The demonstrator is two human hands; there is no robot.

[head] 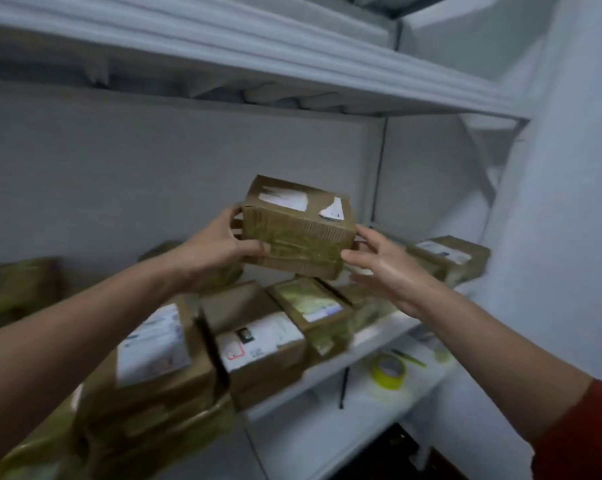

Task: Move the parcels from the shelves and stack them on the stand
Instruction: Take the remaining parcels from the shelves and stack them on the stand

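Left grip [219, 244] clasps parcel [299, 233] | right grip [382, 268] touching opposite end

- A single wide-angle view, worn on the person's head.
- It faces forward into a white shelf unit and is tilted, so the upper shelf [292, 64] and middle shelf [361, 355] slant down to the right.
- It sits close: the left forearm [84, 323] and right forearm [483, 341] enter from the lower edges, and the parcel [297, 233] lies mid-frame.
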